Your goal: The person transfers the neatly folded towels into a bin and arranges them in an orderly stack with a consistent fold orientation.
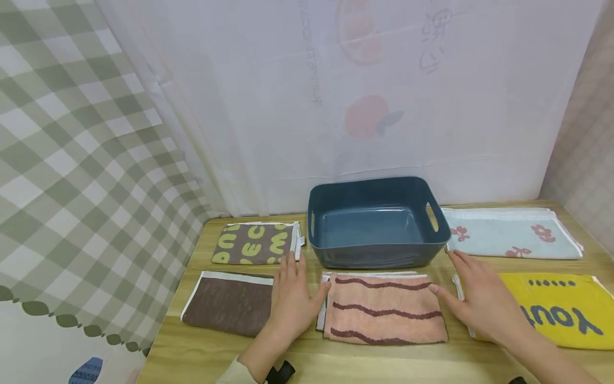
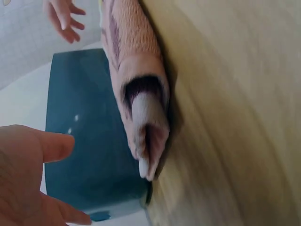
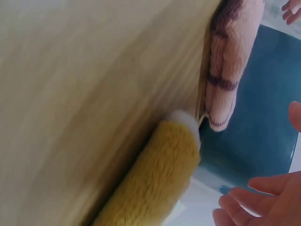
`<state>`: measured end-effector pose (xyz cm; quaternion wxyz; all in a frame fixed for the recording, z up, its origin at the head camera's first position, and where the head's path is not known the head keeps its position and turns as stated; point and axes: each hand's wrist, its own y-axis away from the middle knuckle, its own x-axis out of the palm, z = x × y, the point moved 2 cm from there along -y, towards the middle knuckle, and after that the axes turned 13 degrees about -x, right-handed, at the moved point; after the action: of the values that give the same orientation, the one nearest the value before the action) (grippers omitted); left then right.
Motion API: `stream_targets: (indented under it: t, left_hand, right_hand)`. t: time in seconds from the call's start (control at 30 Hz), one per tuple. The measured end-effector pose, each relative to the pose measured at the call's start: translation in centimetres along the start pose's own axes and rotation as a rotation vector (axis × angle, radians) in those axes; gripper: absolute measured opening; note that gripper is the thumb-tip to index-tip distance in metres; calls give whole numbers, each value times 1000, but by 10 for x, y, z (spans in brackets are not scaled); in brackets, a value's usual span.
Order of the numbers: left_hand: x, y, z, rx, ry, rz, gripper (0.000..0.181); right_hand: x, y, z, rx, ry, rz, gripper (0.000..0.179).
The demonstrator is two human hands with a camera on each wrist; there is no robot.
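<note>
A folded pink towel with wavy maroon stripes [image 1: 384, 309] lies on the table between my two hands. My left hand [image 1: 293, 301] hovers between it and a folded brown towel [image 1: 230, 304], fingers extended and holding nothing. On the other side my right hand [image 1: 479, 296] is spread at the left end of a folded yellow towel [image 1: 566, 309], also with nothing in its grasp. Behind the pink towel stands a dark blue plastic basket [image 1: 374, 258] with cut-out handles, its inside bare. In the left wrist view the pink towel's folded end [image 2: 146, 108] faces the camera.
A brown towel with yellow-green letters [image 1: 254, 244] lies left of the basket, and a pale blue towel with pink flowers [image 1: 508, 232] to its right. A white printed curtain [image 1: 268, 133] hangs behind the wooden table [image 1: 182, 352]. Checked cloth [image 1: 72, 133] hangs at the left.
</note>
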<state>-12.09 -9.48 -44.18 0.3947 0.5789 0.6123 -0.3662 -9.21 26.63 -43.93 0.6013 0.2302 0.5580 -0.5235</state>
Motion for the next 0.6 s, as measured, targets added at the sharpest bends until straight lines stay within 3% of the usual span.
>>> stream_targets:
  t: [0.3, 0.47, 0.6]
  left_hand:
    - [13, 7, -11, -34, 86, 103, 89]
    - [16, 7, -15, -61, 99, 145, 87]
    - [18, 6, -16, -72, 71, 170, 80]
  right_hand:
    - [16, -4, 16, 50, 12, 154, 91]
    - [23, -5, 23, -5, 55, 137, 85]
    - [28, -5, 25, 12, 51, 142, 82]
